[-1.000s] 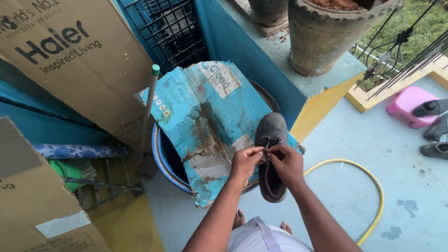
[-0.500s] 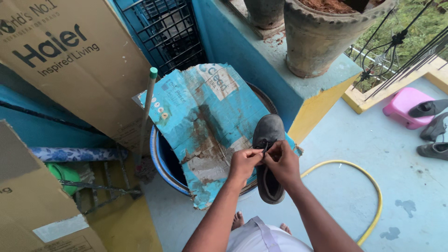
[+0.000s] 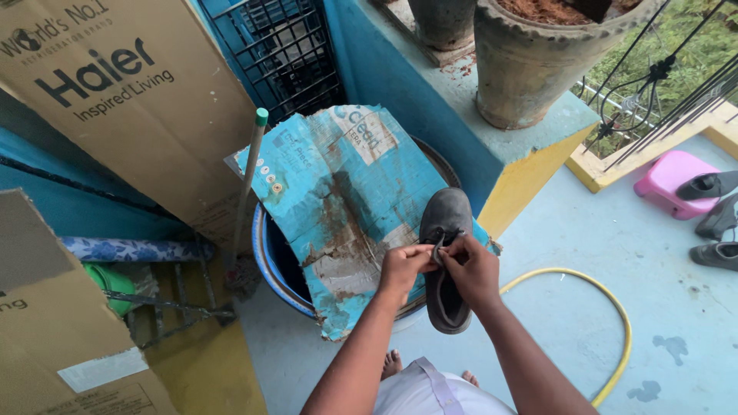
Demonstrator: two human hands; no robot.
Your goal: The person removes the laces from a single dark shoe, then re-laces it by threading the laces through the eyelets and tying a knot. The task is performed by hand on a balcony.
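A dark grey shoe (image 3: 445, 217) lies toe-away on a torn blue cardboard sheet (image 3: 338, 192) that covers a blue drum (image 3: 265, 257). My left hand (image 3: 403, 268) and my right hand (image 3: 470, 267) meet over the shoe's middle. Each pinches a part of the dark shoelace (image 3: 440, 247) at the eyelets. The heel opening of the shoe shows below my right hand. My bare toes are visible on the floor beneath my arms.
Large brown cartons (image 3: 131, 92) lean at the left, with a green-tipped stick (image 3: 247, 184) beside the drum. A big clay pot (image 3: 538, 58) stands on the blue ledge. A yellow hose (image 3: 607, 307) curves over the floor. A pink stool (image 3: 670, 178) and dark shoes (image 3: 715, 223) are at the right.
The hands stay pinched on the lace over the shoe, with small finger shifts. The view has drifted slightly.
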